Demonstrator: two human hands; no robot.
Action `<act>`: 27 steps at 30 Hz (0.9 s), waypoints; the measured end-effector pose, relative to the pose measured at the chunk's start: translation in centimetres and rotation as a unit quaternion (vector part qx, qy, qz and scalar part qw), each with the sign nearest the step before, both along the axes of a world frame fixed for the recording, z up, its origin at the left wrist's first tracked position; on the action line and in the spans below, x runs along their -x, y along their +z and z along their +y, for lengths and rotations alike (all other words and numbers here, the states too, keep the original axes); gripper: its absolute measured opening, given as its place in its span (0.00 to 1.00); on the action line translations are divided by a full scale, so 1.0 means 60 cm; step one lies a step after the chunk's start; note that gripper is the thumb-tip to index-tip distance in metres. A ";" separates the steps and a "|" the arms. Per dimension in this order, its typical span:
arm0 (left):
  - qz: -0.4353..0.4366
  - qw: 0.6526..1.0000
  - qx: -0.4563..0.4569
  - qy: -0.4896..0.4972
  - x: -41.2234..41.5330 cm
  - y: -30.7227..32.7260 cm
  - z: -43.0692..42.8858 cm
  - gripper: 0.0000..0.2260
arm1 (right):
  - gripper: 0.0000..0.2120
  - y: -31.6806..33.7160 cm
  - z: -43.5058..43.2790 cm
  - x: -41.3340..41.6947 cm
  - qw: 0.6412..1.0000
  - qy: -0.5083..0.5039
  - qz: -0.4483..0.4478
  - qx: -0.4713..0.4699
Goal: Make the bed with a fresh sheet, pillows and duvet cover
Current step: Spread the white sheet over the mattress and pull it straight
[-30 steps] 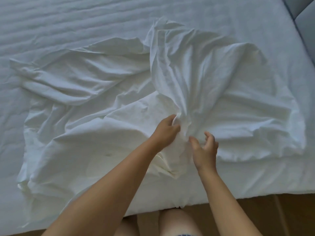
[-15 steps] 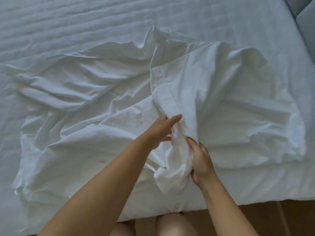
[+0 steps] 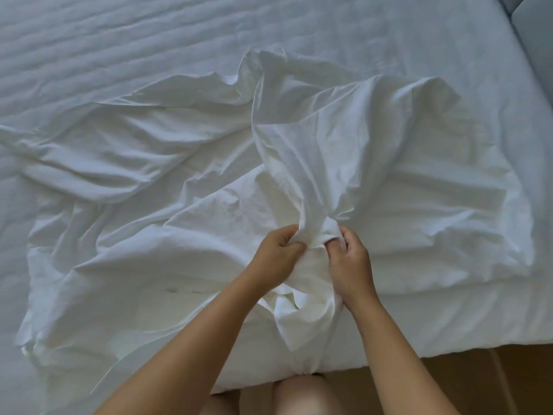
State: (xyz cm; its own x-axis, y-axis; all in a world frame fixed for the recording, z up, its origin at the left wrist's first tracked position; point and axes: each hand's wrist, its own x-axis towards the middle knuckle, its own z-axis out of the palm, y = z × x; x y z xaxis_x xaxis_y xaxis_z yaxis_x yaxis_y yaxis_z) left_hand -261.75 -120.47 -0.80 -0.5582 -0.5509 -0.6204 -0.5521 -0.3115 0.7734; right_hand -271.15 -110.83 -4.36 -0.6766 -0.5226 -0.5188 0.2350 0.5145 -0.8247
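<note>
A crumpled white sheet (image 3: 167,181) lies bunched over the near half of the quilted mattress (image 3: 119,40). One fold of it rises in a ridge toward the middle and narrows to a gathered bunch just above the bed's near edge. My left hand (image 3: 276,256) and my right hand (image 3: 348,259) sit side by side there, both closed on that bunch, thumbs almost touching. A loose end of the cloth hangs below my hands over the mattress edge.
The mattress's near edge (image 3: 449,327) runs across the lower frame, with wooden floor (image 3: 490,381) below it. A grey padded headboard (image 3: 535,28) shows at the top right. My bare knees (image 3: 302,393) press against the bed side.
My left hand went from open fingers to a closed grip on the fold. My right hand slid up the cloth to meet it, and the raised fold drew tighter.
</note>
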 end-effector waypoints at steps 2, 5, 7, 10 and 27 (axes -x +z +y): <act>-0.002 0.993 0.015 0.118 -0.011 0.001 -0.019 0.12 | 0.09 -0.002 -0.011 0.000 0.995 -0.094 0.030 0.003; -0.018 0.959 0.038 0.281 -0.033 -0.004 -0.057 0.12 | 0.12 0.000 -0.012 0.009 0.959 -0.281 -0.034 0.009; -0.052 0.953 0.064 0.293 -0.042 -0.015 -0.070 0.12 | 0.12 0.001 -0.005 0.006 0.947 -0.313 -0.076 -0.002; -0.089 0.953 0.090 0.275 -0.040 -0.028 -0.068 0.09 | 0.11 0.003 0.004 -0.009 0.953 -0.282 -0.106 -0.006; -0.008 0.990 0.093 -0.107 0.117 0.021 0.043 0.11 | 0.21 0.014 0.057 -0.001 0.984 -0.073 -0.157 0.046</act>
State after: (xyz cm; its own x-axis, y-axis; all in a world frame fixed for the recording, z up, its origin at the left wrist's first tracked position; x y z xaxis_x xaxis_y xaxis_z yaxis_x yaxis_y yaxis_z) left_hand -268.75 -117.89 0.46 -0.6649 -0.5268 -0.5295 -0.6031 -0.0396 0.7967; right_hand -271.11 -107.42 -3.53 -0.5619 -0.4865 -0.6690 0.5504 0.3839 -0.7414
